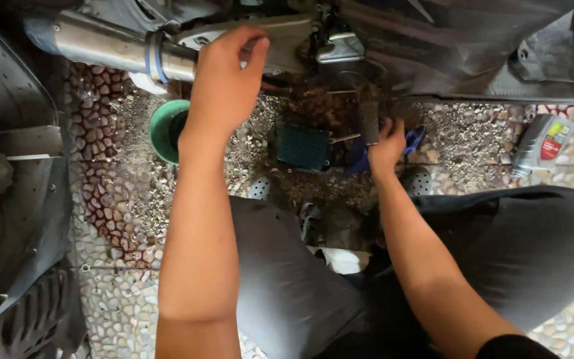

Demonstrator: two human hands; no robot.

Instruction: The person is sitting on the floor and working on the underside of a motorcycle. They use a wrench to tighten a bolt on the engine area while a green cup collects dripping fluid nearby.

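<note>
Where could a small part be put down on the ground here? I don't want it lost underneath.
Bare pebbled floor lies between the right hand and the grey bottle. Another free strip lies left of the green funnel. It is crowded between the hands, around the dark box, and by the left hand at the exhaust pipe.

Brushed, dull-shining metal exhaust pipe [111, 45] at eleven o'clock; rough pebble-and-gravel floor [117, 199]; smooth glossy green plastic bowl [162, 129]; matt grey plastic bottle [541, 143] at three o'clock.
</note>
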